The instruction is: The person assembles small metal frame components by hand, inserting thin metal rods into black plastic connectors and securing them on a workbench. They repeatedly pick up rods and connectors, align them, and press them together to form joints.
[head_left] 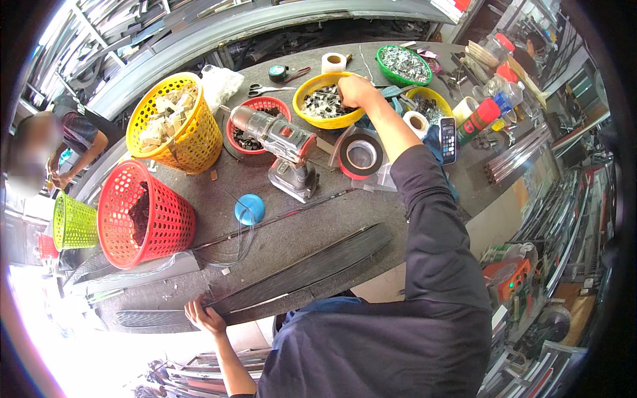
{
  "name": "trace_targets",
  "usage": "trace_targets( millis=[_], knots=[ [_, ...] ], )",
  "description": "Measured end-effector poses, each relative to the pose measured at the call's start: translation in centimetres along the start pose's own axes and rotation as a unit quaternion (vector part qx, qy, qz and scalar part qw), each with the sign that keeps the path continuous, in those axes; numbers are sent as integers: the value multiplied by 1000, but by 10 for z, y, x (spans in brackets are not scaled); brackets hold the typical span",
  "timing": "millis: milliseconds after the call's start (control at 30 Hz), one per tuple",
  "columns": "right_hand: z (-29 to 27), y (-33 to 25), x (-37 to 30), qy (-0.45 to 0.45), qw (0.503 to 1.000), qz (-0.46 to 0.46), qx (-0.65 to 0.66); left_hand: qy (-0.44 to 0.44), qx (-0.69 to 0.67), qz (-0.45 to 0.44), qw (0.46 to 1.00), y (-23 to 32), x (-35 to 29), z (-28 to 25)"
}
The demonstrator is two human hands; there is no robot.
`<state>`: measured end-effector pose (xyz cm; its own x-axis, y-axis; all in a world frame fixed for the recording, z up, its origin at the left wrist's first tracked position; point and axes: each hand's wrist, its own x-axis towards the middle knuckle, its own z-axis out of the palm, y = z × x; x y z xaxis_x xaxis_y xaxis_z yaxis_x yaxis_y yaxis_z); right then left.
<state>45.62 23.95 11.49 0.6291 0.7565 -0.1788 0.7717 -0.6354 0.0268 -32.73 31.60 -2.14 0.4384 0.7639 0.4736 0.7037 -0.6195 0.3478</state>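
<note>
Near the table's front edge, my left hand [207, 317] has its fingers bent round a long dark strip [292, 272]. The strip lies lengthwise, and its grey-black length shows on both sides of the hand. My right arm reaches across the table. The right hand [357, 91] dips into a yellow plastic bowl [330, 122] of small black and white parts; its fingers are closed downward and the fingertips are hidden among them. Just left of that bowl, a red basket [271, 101] holds small dark parts, with a grey and red cordless drill [285, 142] standing before it.
A yellow basket of light blocks [199, 149] and a red basket [174, 222] stand left. A blue disc [249, 209] with thin wire lies mid-table. Tape rolls [361, 156], a phone [448, 140], a spray can [479, 119] and a green bowl [398, 81] stand right. A person [79, 136] sits far left.
</note>
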Motion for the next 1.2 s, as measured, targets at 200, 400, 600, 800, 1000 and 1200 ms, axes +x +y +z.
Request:
trace_targets(
  millis=[200,400,600,800,1000,1200],
  knots=[
    [3,-3,-6,31,999,-16,-12,1,-9,-4,1000,4,4,-1],
    [-1,6,-5,45,998,-38,31,20,-14,0,1000,3,2,0],
    [6,4,3,196,954,-76,215,19,-11,-6,1000,0,0,0],
    [24,-32,16,98,973,-138,155,13,-19,-39,999,3,0,0],
    [28,-59,18,70,995,-49,54,8,1,-27,1000,0,1,-5],
    [24,-49,10,111,989,-65,73,20,-13,-19,1000,-1,1,-6]
  ],
)
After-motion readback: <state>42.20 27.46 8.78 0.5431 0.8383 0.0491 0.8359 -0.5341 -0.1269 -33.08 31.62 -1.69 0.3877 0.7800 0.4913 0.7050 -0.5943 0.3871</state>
